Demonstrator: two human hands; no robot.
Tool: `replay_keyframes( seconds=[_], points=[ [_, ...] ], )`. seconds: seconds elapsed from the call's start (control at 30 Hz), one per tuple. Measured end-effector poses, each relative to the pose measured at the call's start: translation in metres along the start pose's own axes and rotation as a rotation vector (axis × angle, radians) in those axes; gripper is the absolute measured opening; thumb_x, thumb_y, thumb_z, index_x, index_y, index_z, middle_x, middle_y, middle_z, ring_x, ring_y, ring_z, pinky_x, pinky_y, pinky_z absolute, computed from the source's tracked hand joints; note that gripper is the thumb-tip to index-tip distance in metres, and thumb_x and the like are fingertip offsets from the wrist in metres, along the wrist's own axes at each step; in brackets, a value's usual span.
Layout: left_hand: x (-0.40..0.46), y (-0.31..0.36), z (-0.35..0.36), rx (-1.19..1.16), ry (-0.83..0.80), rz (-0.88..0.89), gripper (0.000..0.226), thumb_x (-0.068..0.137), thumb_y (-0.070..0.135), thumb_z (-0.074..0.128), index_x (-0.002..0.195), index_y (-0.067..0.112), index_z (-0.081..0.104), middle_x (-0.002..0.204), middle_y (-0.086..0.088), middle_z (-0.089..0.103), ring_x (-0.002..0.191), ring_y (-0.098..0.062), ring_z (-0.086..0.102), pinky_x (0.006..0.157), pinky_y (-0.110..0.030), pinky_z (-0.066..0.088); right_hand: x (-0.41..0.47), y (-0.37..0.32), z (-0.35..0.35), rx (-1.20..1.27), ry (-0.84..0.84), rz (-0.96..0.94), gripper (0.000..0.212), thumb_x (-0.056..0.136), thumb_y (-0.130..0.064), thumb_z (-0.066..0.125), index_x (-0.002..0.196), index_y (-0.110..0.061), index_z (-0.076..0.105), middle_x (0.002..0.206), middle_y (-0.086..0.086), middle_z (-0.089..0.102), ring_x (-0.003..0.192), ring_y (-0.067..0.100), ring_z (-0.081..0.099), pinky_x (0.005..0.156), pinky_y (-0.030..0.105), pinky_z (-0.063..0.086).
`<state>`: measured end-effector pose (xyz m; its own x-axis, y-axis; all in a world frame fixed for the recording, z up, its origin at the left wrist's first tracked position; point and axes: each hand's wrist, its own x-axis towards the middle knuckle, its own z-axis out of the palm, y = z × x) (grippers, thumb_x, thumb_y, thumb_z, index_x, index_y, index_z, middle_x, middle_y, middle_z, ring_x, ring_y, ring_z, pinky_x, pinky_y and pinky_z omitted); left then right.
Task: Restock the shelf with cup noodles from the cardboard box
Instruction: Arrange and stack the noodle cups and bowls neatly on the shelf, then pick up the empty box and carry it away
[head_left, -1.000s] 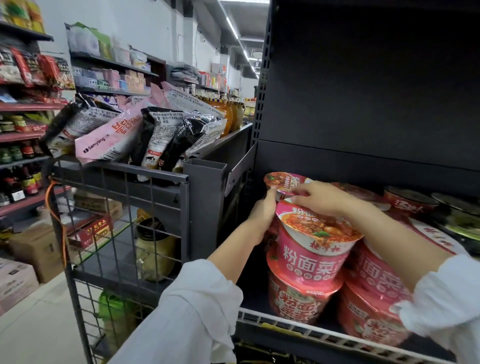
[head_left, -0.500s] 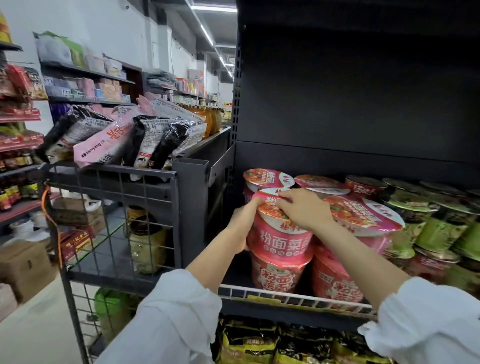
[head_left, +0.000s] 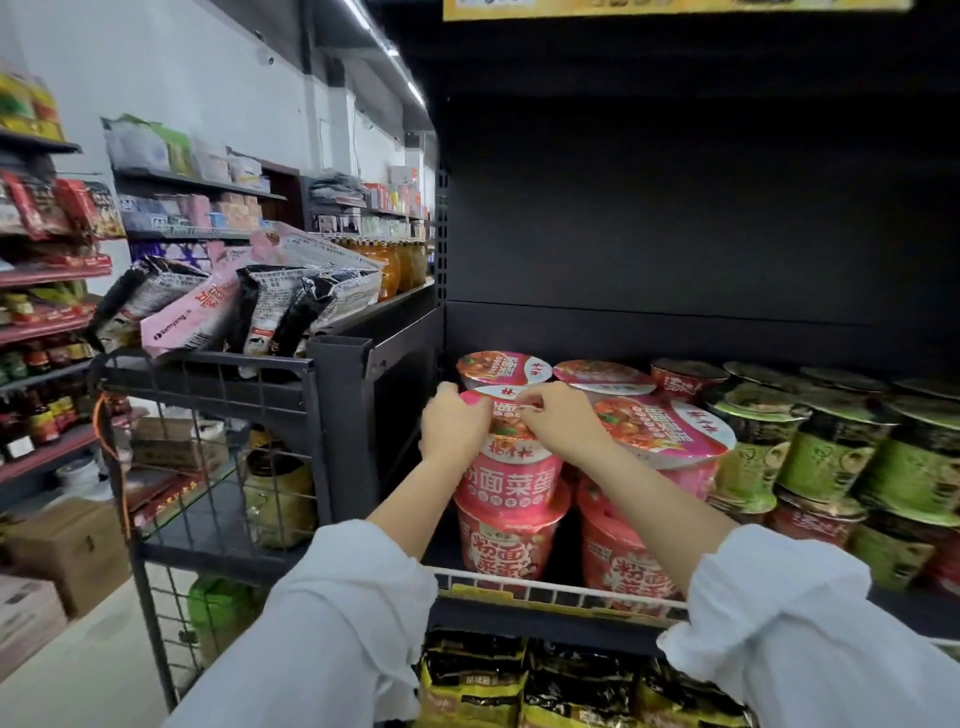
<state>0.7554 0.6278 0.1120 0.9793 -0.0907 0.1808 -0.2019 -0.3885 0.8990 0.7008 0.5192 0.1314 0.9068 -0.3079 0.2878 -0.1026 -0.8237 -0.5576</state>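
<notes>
Dark shelf (head_left: 550, 590), pink cups stacked; left hand (head_left: 453, 427) and right hand (head_left: 558, 421) both gripping top cup (head_left: 511, 467) at its lid.

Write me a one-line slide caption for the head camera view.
Both hands, left hand and right hand, grip a pink cup noodle stacked on another at the shelf front.

Bright aisle, dark shelf bay, wide-angle bend

We see ceiling strip lights (head_left: 400, 67) washing the white wall (head_left: 208, 78) evenly, while the black shelf back panel (head_left: 675, 218) swallows light and stays deep in shadow. Glare glints on the noodle packets (head_left: 291, 301). Our view bows at the edges, where the white sleeves (head_left: 810, 639) and green cups (head_left: 909, 467) smear soft.
</notes>
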Motion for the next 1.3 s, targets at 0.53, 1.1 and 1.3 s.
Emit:
replay_keyframes(
  seconds=[0.53, 1.1, 1.3],
  points=[
    [-0.169, 0.069, 0.079, 0.573, 0.059, 0.606, 0.025, 0.092, 0.028, 0.05, 0.11, 0.015, 0.062, 0.099, -0.003, 0.069, 0.094, -0.023, 0.063, 0.078, -0.037, 0.051, -0.136, 0.114, -0.109, 0.035, 0.176, -0.224, 0.027, 0.091, -0.009, 0.047, 0.108, -0.014, 0.068, 0.108, 0.003, 0.068, 0.1, 0.018, 0.061, 0.083, 0.028, 0.046],
    [-0.448, 0.1, 0.284, 0.443, -0.505, 0.636, 0.021, 0.094, 0.027, 0.047, 0.097, 0.015, 0.064, 0.09, -0.005, 0.07, 0.081, -0.026, 0.066, 0.069, -0.039, 0.056, -0.421, 0.318, -0.234, -0.121, 0.197, 0.389, 0.022, 0.095, -0.013, 0.047, 0.107, -0.014, 0.065, 0.087, 0.003, 0.064, 0.078, 0.023, 0.064, 0.068, 0.03, 0.05],
    [-0.559, 0.126, 0.378, 0.435, -0.698, 0.679, 0.021, 0.091, 0.024, 0.048, 0.089, 0.013, 0.065, 0.092, -0.008, 0.068, 0.087, -0.029, 0.063, 0.068, -0.034, 0.049, -0.524, 0.415, -0.292, -0.179, 0.189, 0.591, 0.026, 0.09, -0.012, 0.05, 0.112, -0.012, 0.065, 0.1, 0.01, 0.067, 0.091, 0.028, 0.062, 0.077, 0.035, 0.051]
  ],
)
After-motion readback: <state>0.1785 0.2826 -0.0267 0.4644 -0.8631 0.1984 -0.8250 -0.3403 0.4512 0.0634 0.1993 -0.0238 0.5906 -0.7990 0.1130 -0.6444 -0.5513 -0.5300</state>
